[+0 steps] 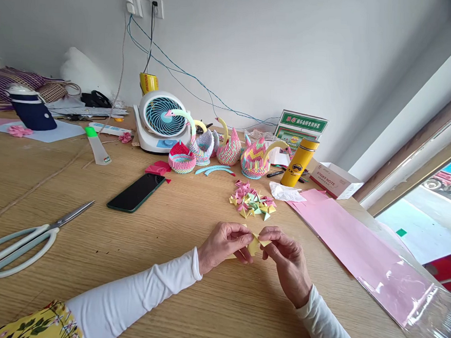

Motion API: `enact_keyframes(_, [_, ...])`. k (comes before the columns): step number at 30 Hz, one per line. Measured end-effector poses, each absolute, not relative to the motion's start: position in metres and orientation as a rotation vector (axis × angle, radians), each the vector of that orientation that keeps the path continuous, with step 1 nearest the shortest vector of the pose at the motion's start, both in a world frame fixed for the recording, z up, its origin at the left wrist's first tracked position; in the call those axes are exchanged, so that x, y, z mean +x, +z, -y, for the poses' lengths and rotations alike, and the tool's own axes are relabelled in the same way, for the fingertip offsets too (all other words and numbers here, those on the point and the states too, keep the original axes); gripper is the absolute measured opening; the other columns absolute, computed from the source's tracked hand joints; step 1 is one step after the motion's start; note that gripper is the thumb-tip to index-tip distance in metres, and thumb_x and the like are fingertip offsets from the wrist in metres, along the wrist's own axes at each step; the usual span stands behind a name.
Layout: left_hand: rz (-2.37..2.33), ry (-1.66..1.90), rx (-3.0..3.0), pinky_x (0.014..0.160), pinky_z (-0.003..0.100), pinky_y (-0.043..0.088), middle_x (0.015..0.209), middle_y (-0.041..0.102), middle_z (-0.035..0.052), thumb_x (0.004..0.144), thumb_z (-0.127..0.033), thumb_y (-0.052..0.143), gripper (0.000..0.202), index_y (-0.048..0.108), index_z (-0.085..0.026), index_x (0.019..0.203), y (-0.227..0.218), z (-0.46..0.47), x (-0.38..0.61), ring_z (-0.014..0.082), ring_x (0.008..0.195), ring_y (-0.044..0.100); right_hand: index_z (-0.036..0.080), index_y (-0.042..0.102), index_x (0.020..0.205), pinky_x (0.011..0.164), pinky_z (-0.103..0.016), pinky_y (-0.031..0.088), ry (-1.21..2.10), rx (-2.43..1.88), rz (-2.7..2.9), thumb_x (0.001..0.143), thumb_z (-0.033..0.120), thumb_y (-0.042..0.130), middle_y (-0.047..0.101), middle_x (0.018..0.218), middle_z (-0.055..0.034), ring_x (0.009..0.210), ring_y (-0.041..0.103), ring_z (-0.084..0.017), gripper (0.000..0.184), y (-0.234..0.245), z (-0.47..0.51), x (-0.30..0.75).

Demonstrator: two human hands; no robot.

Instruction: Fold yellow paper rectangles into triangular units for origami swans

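My left hand [223, 246] and my right hand [285, 258] meet over the wooden table [145, 266], both pinching a small yellow piece of paper [254, 244] between their fingertips. The paper is partly folded and half hidden by my fingers. Just beyond my hands lies a pile of several small folded paper triangles [252, 201] in pink, yellow and green. Farther back stand paper swans [229, 148] and paper baskets [182, 157] built from such pieces.
Large scissors [23, 240] lie at the left, a dark phone [136, 192] in the middle. Pink paper in clear wrap [359, 245] stretches along the right. A yellow bottle [299, 163], a sticky-note box [335, 181] and a small fan [160, 120] stand at the back.
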State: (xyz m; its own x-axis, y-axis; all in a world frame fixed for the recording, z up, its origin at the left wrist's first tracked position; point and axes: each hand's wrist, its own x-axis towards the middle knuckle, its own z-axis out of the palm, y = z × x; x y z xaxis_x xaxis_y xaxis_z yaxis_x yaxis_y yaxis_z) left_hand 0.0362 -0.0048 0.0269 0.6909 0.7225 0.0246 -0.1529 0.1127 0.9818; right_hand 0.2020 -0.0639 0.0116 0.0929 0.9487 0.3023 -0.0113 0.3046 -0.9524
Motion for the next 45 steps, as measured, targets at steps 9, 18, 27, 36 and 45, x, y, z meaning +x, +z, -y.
enact_keyframes(9, [-0.512,0.658,1.254,0.052,0.021,0.051,0.062,0.064,0.0033,0.075,-0.042,0.067,0.035,0.062,-0.009,0.083,0.028,0.003,0.034,0.0124,0.055,0.063,0.023,0.07,0.084,0.058,-0.026,0.045,0.814,-1.065,1.446,0.082,0.023,0.06,0.056,0.091,-0.0056,0.079,0.053,-0.017,0.011,0.015,0.064,0.21])
enact_keyframes(18, [-0.526,0.657,1.299,0.05,0.021,0.051,0.058,0.063,0.0022,0.076,-0.043,0.066,0.035,0.063,-0.009,0.084,0.027,0.002,0.034,0.0116,0.05,0.061,0.021,0.07,0.085,0.061,-0.028,0.048,0.803,-1.111,1.536,0.082,0.022,0.057,0.057,0.099,-0.0081,0.086,0.056,-0.021,0.012,0.02,0.066,0.211])
enact_keyframes(27, [-0.539,0.688,1.438,0.05,0.024,0.051,0.057,0.06,0.0007,0.077,-0.046,0.063,0.036,0.064,-0.01,0.084,0.02,0.0,0.035,0.0121,0.049,0.061,0.017,0.066,0.089,0.056,-0.026,0.047,0.969,-1.26,1.343,0.082,0.04,0.063,0.063,0.075,-0.0031,0.061,0.056,-0.014,0.024,0.018,0.064,0.207])
enact_keyframes(36, [-0.509,0.603,1.4,0.054,0.024,0.051,0.067,0.065,0.0039,0.074,-0.043,0.067,0.04,0.061,-0.01,0.095,0.02,-0.004,0.034,0.0137,0.059,0.063,0.017,0.067,0.084,0.051,-0.025,0.044,0.978,-1.266,1.277,0.079,0.044,0.066,0.063,0.067,-0.0021,0.057,0.053,-0.013,0.028,0.014,0.062,0.209])
enact_keyframes(45, [-0.553,0.575,1.391,0.057,0.024,0.05,0.071,0.065,0.0041,0.071,-0.042,0.07,0.037,0.06,-0.012,0.088,0.021,-0.006,0.033,0.0153,0.067,0.065,0.016,0.069,0.082,0.05,-0.025,0.044,1.017,-1.248,1.258,0.077,0.043,0.067,0.064,0.072,-0.0046,0.06,0.054,-0.013,0.028,0.019,0.064,0.207])
